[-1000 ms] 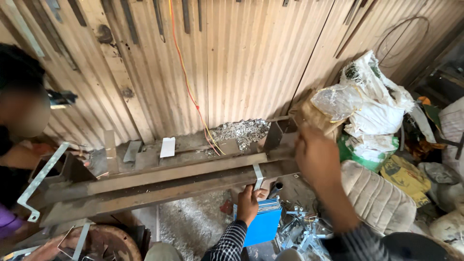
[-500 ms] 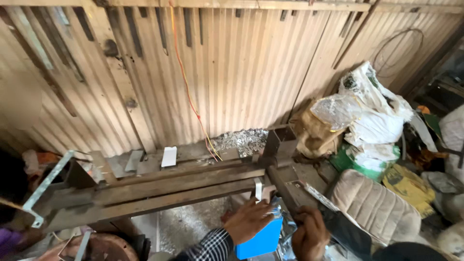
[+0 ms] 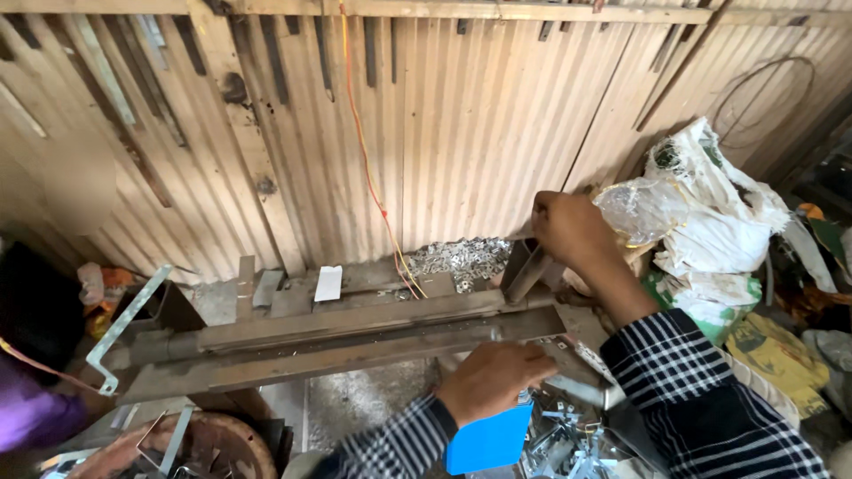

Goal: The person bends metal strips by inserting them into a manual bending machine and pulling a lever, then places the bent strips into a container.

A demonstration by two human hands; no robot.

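Head view: a long steel beam [image 3: 346, 333] lies across the frame from lower left to the right, made of angle and flat bars stacked side by side, rusty brown. At its right end a short upright bar [image 3: 524, 270] tilts up from it. The right hand [image 3: 572, 231] is closed around the top of that upright, fingers curled tight; a checked sleeve [image 3: 701, 399] runs back from it to the lower right. The left hand [image 3: 493, 381] sits low, just in front of the beam's right end, fingers bent down over something; what it grips cannot be told, though a blue plastic box [image 3: 488, 441] lies right beneath it and a heap of small bright metal clips [image 3: 568, 439] lies beside the box. On the beam's far side rest a white slip [image 3: 327, 283] and a pile of silvery scraps [image 3: 457, 257]. An orange cord [image 3: 368, 177] hangs down the corrugated wall [image 3: 461, 133] to the beam. At the beam's left end a pale perforated bracket [image 3: 124, 328] leans, and another person in a purple sleeve [image 3: 31, 412] is at the left edge. White sacks [image 3: 710, 213] are heaped at the right.
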